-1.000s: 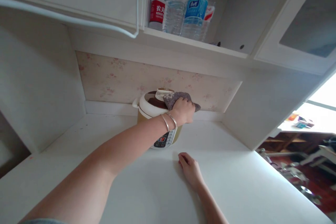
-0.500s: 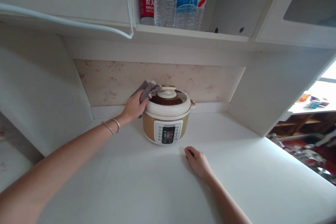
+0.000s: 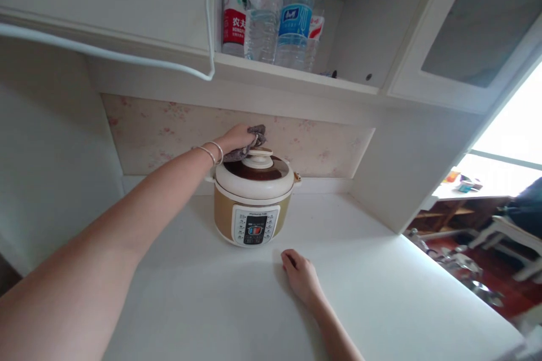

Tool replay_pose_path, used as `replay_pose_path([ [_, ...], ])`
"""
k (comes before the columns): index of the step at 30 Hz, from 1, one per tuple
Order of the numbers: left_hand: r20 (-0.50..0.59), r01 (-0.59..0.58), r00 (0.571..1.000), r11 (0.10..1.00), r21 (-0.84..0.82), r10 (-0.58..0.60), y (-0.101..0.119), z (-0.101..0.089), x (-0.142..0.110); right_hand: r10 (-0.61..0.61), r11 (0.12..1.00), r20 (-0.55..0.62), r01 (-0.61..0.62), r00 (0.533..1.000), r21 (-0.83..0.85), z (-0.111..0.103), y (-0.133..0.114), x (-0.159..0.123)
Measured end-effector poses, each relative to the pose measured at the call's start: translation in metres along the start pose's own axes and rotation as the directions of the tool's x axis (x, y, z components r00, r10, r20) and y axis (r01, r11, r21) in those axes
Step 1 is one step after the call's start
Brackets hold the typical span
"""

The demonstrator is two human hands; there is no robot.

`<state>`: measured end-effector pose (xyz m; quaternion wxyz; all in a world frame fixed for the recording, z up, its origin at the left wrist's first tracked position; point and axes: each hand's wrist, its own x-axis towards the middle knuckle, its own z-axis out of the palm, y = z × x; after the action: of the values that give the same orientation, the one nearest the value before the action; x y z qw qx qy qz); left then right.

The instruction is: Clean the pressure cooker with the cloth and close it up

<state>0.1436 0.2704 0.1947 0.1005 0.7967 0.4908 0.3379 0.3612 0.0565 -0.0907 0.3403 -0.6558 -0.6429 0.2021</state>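
A white and gold electric pressure cooker (image 3: 253,203) stands on the white counter, its control panel facing me. My left hand (image 3: 237,138) grips a grey-brown cloth (image 3: 239,154) over the back left of the brown-topped lid (image 3: 274,169), close behind the lid's handle (image 3: 258,159). Part of the cloth hangs down onto the lid, and the fingertips are hidden behind it. In front of the cooker, my right hand (image 3: 301,277) rests on the counter with its fingers curled in; nothing shows in them.
Overhead, an open white cupboard (image 3: 296,76) holds several plastic bottles (image 3: 262,22). A white cable (image 3: 127,57) hangs along its underside. Floral wallpaper (image 3: 186,124) covers the back wall. Side panels flank the counter (image 3: 203,304); to the right lie a bright window and a red floor.
My left hand has moved with the cloth from the lid's left side up toward its back, behind the handle. The camera view has shifted and tilted; my right hand stays on the counter.
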Motion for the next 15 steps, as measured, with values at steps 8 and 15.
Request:
replay_pose_path([
  [8,0.266,-0.534,0.844,0.782,0.323,0.466,0.061,0.047,-0.02,0.002,0.999,0.021,-0.003,1.0,0.042,-0.006,0.001,0.0],
  [15,0.202,-0.679,0.731,0.725,0.116,0.652,0.041,0.045,-0.085,-0.041,0.999,0.025,0.041,0.999,0.016,-0.009,0.0,-0.004],
])
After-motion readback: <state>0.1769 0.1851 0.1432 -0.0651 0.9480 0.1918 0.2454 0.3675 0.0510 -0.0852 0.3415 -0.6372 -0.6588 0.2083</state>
